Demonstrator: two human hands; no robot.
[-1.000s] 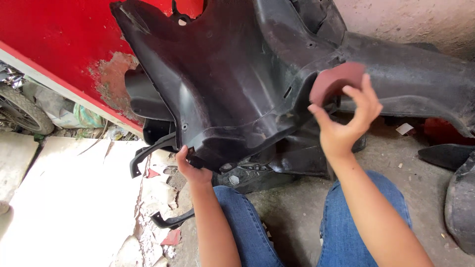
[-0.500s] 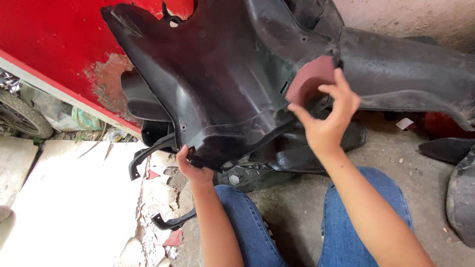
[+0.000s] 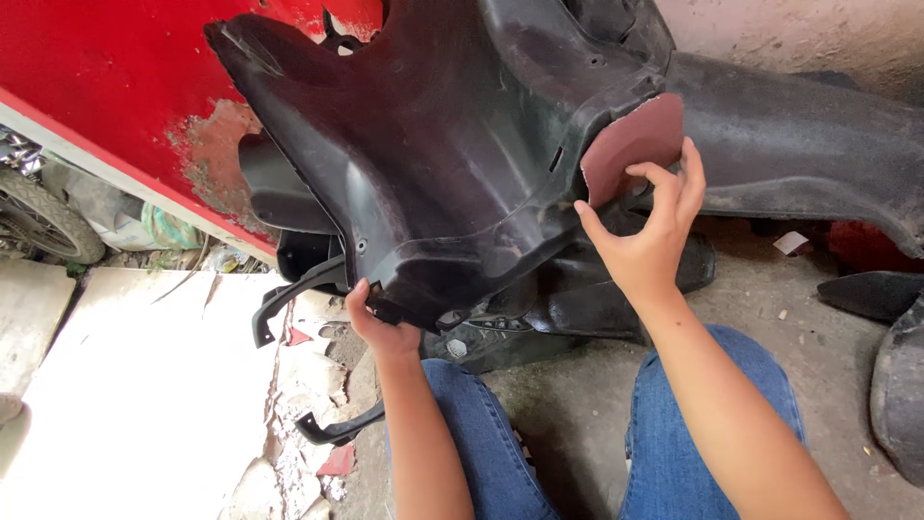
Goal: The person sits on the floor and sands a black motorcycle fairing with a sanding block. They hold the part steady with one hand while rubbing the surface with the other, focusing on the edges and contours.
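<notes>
Rough concrete floor (image 3: 577,424), matte moulded panel (image 3: 452,164), reddish sandpaper (image 3: 630,144)

Pretty clearly a rough outdoor repair yard: black plastic scooter panels (image 3: 462,164) are piled on a cracked concrete floor (image 3: 577,424), a wheel (image 3: 43,221) is seen at the left, and a chipped red panel (image 3: 115,87) is propped behind.

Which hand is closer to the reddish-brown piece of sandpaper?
Right. The right hand presses the reddish-brown sandpaper against the big black plastic panel with its fingertips. The left hand grips the panel's lower edge, well away from it.
</notes>
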